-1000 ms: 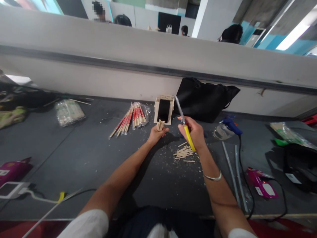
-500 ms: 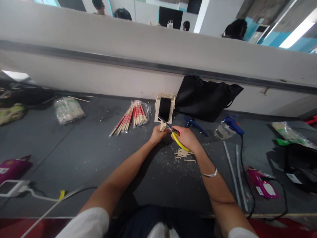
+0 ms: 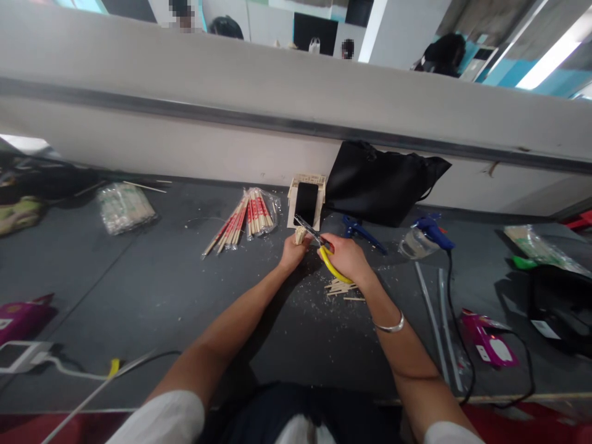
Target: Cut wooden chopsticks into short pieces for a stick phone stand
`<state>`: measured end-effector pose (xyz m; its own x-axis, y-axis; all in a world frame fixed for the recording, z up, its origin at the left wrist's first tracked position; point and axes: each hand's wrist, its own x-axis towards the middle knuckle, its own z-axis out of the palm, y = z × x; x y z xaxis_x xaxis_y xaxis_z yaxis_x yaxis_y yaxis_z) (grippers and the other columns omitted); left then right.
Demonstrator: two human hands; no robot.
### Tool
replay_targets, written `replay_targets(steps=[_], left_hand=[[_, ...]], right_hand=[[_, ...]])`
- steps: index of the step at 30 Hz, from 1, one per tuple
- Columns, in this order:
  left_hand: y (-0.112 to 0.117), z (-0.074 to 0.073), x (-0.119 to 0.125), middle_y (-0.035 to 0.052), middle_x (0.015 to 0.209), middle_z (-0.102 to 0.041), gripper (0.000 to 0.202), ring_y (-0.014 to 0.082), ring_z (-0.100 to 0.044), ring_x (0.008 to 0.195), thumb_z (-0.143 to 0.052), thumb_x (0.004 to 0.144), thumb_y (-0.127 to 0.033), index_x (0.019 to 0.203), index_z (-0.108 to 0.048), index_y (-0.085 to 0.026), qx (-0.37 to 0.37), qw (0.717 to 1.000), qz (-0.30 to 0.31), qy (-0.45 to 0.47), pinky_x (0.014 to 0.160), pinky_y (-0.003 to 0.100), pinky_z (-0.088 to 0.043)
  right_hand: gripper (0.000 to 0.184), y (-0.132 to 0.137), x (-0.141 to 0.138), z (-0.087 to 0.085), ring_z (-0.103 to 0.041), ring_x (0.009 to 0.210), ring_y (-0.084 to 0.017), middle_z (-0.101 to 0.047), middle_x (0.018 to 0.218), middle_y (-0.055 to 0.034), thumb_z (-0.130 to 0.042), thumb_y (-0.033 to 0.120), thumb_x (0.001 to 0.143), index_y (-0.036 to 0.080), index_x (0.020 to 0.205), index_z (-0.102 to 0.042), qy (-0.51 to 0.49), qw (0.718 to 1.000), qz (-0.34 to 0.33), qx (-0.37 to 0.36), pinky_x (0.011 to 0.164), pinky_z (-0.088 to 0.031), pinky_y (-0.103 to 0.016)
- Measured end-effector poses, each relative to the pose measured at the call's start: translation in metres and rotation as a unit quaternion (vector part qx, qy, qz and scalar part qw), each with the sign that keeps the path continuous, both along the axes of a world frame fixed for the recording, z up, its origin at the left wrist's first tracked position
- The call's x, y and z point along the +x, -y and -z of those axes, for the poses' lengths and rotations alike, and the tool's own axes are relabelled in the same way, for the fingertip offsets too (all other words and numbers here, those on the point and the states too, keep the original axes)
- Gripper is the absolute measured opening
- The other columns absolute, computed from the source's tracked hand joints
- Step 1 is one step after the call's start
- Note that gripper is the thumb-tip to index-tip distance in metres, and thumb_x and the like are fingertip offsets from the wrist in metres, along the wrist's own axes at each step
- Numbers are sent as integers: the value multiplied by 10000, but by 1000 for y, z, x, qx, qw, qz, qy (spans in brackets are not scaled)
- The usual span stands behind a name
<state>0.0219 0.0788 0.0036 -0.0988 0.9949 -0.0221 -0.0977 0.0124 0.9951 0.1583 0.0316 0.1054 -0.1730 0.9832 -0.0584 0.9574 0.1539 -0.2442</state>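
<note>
My left hand [image 3: 292, 251] is closed around a small bundle of pale wooden sticks [image 3: 300, 235], whose cut ends face up. In my right hand [image 3: 345, 251] are pliers with yellow handles [image 3: 333, 266]; their long metal jaws [image 3: 307, 226] reach over beside the bundle. Whether the jaws touch a stick I cannot tell. Just below my right hand lies a loose pile of short cut sticks [image 3: 340, 287] on the dark table. Behind the bundle, a black phone [image 3: 306, 202] leans on a light wooden stand [image 3: 292, 213].
Wrapped chopsticks with red bands [image 3: 238, 222] lie left of the phone. A black bag [image 3: 379, 185] rests against the partition. Farther right are a blue clamp-like tool [image 3: 363, 234], a blue glue gun [image 3: 432, 231] on a clear jar, glue sticks [image 3: 432, 320] and a purple box [image 3: 488, 339].
The plier jaws look slightly more apart and lie a little more to the left of the bundle's top. My hands stay almost in place; the view has shifted slightly.
</note>
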Motion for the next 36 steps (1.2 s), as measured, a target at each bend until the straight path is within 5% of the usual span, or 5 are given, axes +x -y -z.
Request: replay_targets(steps=[12, 18, 27, 32, 36], left_hand=[[1, 2, 1, -76, 428, -370, 508, 64, -330, 447, -810, 690, -387, 480, -385, -207, -4, 1000, 9, -11, 450, 224, -269], [1, 1, 2, -67, 423, -399, 443, 72, -352, 447, -838, 631, -350, 488, -447, -199, -11, 1000, 12, 16, 441, 222, -291], [0, 2, 3, -76, 403, -387, 428, 57, -321, 416, -807, 586, -323, 451, -419, -205, -16, 999, 4, 42, 433, 221, -255], [-2, 7, 3, -86, 414, -352, 461, 53, -312, 423, -796, 612, -304, 462, -370, -213, -9, 999, 2, 43, 437, 217, -251], [-5, 13, 2, -79, 422, -383, 394, 57, -333, 432, -778, 610, -291, 464, -423, -202, -3, 999, 6, 43, 439, 214, -266]], right_hand=[[365, 4, 12, -16, -692, 792, -206, -763, 890, -36, -602, 244, 884, 279, 1237, -692, -4, 995, -17, 99, 640, -413, -260], [390, 4, 7, -24, -705, 874, -223, -775, 1002, -67, -589, 207, 870, 292, 1235, -698, 93, 991, -87, 48, 676, -434, -270], [390, 1, 8, -24, -718, 937, -228, -770, 1074, -81, -536, 264, 929, 290, 1298, -658, 150, 983, -95, 47, 710, -466, -268], [395, -9, 14, -11, -709, 818, -209, -774, 920, -46, -609, 300, 901, 260, 1289, -674, -4, 994, -47, 102, 699, -478, -264], [436, -28, 7, 5, -691, 797, -189, -774, 969, -59, -665, 368, 882, 173, 1272, -676, -201, 966, -64, 147, 738, -507, -264]])
